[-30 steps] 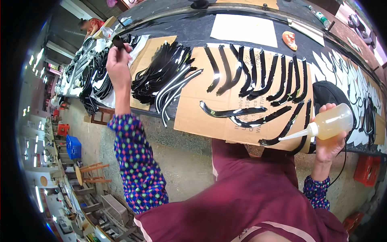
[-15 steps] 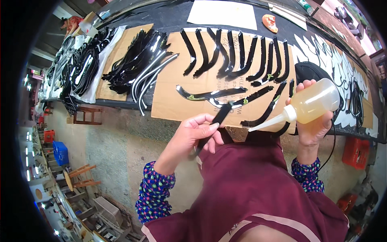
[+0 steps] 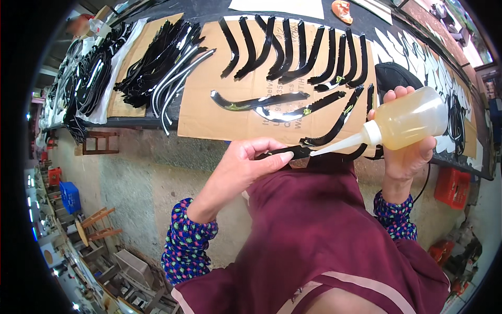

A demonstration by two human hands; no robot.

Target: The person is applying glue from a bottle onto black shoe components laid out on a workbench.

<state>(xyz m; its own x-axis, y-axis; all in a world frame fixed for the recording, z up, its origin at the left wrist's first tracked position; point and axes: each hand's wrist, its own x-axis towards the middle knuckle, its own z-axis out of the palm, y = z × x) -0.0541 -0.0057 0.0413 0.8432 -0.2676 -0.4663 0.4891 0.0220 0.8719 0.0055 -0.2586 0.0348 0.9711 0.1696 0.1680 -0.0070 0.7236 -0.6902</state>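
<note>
Pinched between the thumb and fingers of my left hand [image 3: 238,170] is a black strip [image 3: 299,152], lying nearly level in front of the table's near edge. My right hand [image 3: 407,163] is wrapped round a translucent squeeze bottle [image 3: 413,119] with yellowish liquid inside. The bottle is tipped to the left, and its long white nozzle [image 3: 339,145] ends at the strip's right end. Whether the tip touches, or any liquid comes out, I cannot tell. Just beyond, several curved black strips [image 3: 329,128] lie on a cardboard sheet [image 3: 201,119].
Left on the table are a heap of black strips [image 3: 151,68], pale grey strips [image 3: 178,81] and coiled bundles [image 3: 97,68]. A black rounded object [image 3: 395,77] and white cut pieces [image 3: 426,65] lie to the right. A wooden stool [image 3: 97,227], blue crate [image 3: 69,198] and red crate [image 3: 452,187] stand below.
My left hand has turned the strip from a steep slant to nearly level. The bottle's nozzle has come to the strip's end. The whole view has shifted slightly.
</note>
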